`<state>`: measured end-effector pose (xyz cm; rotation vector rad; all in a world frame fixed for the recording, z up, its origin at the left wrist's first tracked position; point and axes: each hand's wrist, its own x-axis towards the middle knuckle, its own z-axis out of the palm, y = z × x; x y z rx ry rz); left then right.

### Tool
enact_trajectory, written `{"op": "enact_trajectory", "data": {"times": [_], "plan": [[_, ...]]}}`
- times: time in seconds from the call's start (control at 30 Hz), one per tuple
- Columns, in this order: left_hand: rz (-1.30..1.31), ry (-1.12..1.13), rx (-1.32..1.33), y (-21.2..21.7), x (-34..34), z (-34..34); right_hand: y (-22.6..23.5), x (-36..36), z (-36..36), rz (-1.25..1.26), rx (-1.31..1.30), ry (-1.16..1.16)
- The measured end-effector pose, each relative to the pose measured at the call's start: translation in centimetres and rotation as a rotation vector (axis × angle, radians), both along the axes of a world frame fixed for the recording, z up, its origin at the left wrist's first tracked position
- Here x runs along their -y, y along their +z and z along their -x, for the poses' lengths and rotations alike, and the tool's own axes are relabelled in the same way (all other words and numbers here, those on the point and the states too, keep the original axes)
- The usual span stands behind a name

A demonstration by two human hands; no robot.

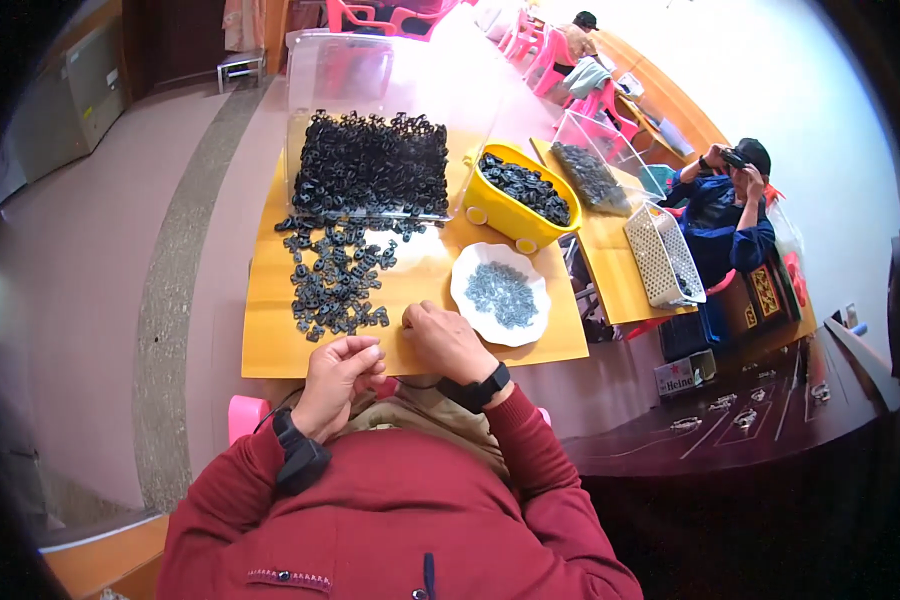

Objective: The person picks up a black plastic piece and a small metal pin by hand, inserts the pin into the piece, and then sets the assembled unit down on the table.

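My left hand [338,382] is just off the table's near edge, thumb and forefinger pinched together; whatever sits between them is too small to make out. My right hand [448,343] rests over the near edge, its fingers curled in and hiding anything they hold. Just beyond the left hand, a loose spread of small black plastic clips [340,285] covers the tabletop. To the right of the right hand is a white scalloped dish [467,262] with many small, clear or silvery pieces [500,294] in it.
Behind the spread, a clear plastic box [342,80] holds a heap of black clips [370,165]. A yellow tub [500,215] of black parts stands right of it. Further right are a second table [610,255], a white perforated basket [660,250] and a seated person [725,215].
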<state>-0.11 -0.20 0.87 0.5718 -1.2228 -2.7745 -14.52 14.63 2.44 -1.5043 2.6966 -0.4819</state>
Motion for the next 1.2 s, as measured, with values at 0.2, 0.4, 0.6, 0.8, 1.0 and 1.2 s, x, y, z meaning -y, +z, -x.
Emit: {"op": "enact_trajectory", "data": {"times": [0.2, 0.4, 0.6, 0.8, 1.0, 1.2], "plan": [[0.018, -0.027, -0.026, 1.0, -0.5, 0.1, 0.7, -0.5, -1.9, 0.407, 0.518, 0.009], [0.078, -0.042, -0.061, 0.6, -0.7, 0.2, 0.9, -0.1, -4.3, 0.694, 1.059, -0.045], [0.119, -0.042, -0.086, 0.7, -0.8, 0.0, 0.5, -0.8, -4.3, 0.730, 1.213, -0.050], [0.011, -0.074, -0.091, 0.8, -0.7, 0.0, 1.7, -4.6, -0.5, 0.561, 0.297, -0.071], [0.014, -0.097, -0.058, 0.6, -0.6, 0.4, 2.9, -10.2, 2.3, 0.185, -0.114, -0.288], [0.007, -0.069, -0.038, 0.6, -0.7, 0.4, 3.5, -10.4, 1.4, 0.063, -0.107, -0.276]]}}
